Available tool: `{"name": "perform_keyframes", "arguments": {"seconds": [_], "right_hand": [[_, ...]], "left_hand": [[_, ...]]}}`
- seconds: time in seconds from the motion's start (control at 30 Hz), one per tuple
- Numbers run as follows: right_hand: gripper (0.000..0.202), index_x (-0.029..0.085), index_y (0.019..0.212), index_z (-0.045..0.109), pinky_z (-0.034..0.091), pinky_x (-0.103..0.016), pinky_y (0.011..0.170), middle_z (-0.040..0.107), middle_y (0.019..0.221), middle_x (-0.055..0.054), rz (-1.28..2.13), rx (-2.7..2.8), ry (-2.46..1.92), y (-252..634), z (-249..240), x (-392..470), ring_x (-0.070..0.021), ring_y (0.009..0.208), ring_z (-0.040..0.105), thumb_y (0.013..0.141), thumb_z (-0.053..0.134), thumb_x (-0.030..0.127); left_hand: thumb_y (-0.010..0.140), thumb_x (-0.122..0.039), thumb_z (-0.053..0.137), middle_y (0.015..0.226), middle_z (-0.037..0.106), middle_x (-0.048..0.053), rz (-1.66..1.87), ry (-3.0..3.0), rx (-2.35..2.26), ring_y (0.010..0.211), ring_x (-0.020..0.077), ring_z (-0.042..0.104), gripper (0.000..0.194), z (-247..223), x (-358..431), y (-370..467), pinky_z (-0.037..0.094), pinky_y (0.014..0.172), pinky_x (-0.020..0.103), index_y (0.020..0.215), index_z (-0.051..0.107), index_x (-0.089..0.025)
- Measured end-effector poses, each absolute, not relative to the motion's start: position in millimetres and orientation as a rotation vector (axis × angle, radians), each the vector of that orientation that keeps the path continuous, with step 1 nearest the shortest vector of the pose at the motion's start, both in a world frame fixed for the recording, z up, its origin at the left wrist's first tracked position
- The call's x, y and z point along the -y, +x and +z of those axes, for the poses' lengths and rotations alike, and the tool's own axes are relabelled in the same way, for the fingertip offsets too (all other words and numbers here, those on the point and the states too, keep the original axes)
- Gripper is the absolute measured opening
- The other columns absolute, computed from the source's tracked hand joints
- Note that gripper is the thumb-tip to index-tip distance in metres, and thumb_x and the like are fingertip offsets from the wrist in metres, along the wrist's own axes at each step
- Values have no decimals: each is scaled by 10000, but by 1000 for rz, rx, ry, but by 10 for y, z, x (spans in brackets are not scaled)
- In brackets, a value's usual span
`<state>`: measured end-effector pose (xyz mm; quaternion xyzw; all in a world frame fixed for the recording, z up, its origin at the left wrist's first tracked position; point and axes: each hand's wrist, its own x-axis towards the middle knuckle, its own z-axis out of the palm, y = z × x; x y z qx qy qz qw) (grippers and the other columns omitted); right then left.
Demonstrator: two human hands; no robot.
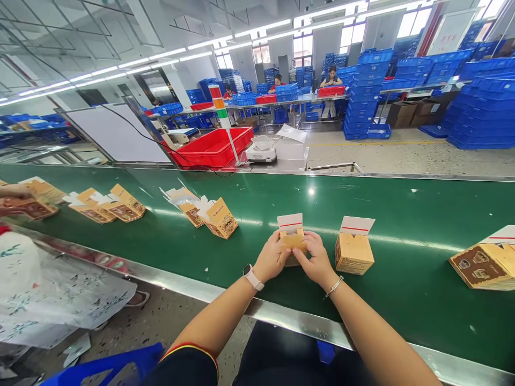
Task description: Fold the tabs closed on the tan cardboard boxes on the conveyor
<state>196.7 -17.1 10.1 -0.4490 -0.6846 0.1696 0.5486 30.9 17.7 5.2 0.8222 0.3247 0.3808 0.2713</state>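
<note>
Between my two hands stands a small tan cardboard box (293, 241) on the green conveyor belt (261, 292). Its white top flap with a red line sticks up at the back. My left hand (270, 257) grips the box's left side, thumb at a front flap. From the right, my right hand (316, 258) holds the same box, its thumb also on that flap. The lower part of the box is mostly hidden by the hands. Just right of my right hand sits another tan box (354, 252), its white flap raised.
Farther right lies a brown-and-tan box (485, 265). Leftward on the belt are several open-topped boxes (219, 219). A co-worker's hand (16, 193) is at the far left. Beyond the belt stand a red bin (217, 147), a signal light (219, 104) and a white scale (261, 150).
</note>
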Motion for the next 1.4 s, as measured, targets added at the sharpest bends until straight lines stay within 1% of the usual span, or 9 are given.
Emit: {"name": "perform_keyframes", "arguments": {"seconds": [0.13,0.23,0.3,0.53,0.77,0.9,1.1,1.23,1.4], "right_hand": [[351,235,537,481,489,-425,822,555,599,-28,432,1385,-1224,1980,126,132,-236,843,563,830,546,416],[220,227,684,525,497,-414,805,581,771,-36,478,1170,-1338,1962,61,98,-225,847,555,713,633,416],[278,220,846,532,517,-392,780,568,913,-52,575,1014,-1394,1961,-24,69,-215,874,563,665,655,392],[338,232,982,475,567,-331,709,570,985,-70,801,877,-1281,2117,-276,5,-199,896,606,671,608,238],[268,233,958,476,569,-301,608,623,900,-54,878,916,-1271,2278,-204,43,-189,785,650,712,582,237],[326,224,999,470,553,-371,728,589,976,-85,784,787,-1335,2359,-3,82,-223,881,618,750,609,381],[392,230,1165,396,400,-543,974,426,1213,-145,-82,927,-1231,2349,307,336,-312,1194,449,829,509,399],[442,279,1195,365,405,-576,970,417,1205,-128,-332,1237,-1016,2198,294,473,-327,1156,480,792,537,338],[455,279,1266,441,509,-451,896,593,1121,-93,-68,1801,-838,1981,293,547,-253,1061,587,826,520,197]], "left_hand": [[908,-524,413,1131,567,136,1140,1782,-934,1099,255,548,406,77,-102,555,427,998,478,1112,515,-188],[826,-426,596,1108,572,105,1193,1401,-953,1029,227,591,441,70,-106,685,462,948,452,1133,361,-215],[776,-329,660,1126,586,92,1113,1222,-917,1033,220,604,525,109,-136,736,465,949,442,1152,306,-234],[680,-70,644,1057,658,79,831,959,-904,1003,232,652,491,228,-267,919,482,965,454,1085,408,-214],[825,-296,599,1086,660,111,874,1129,-944,1050,245,631,343,251,-145,948,484,951,457,1118,446,-206],[840,-423,551,1220,572,136,1299,1383,-1085,1175,249,548,397,296,-120,635,442,995,450,1156,412,-227],[616,-365,771,1411,281,179,2026,1481,-1653,1360,308,319,893,287,-419,-121,291,1121,493,1314,239,-201],[582,-289,784,1264,465,155,1707,1442,-1601,1197,297,504,833,250,-621,-282,390,1048,488,1266,318,-193],[549,-394,816,1130,534,97,1555,1537,-1710,1077,280,560,771,160,-439,19,431,983,499,1190,432,-204]]}}
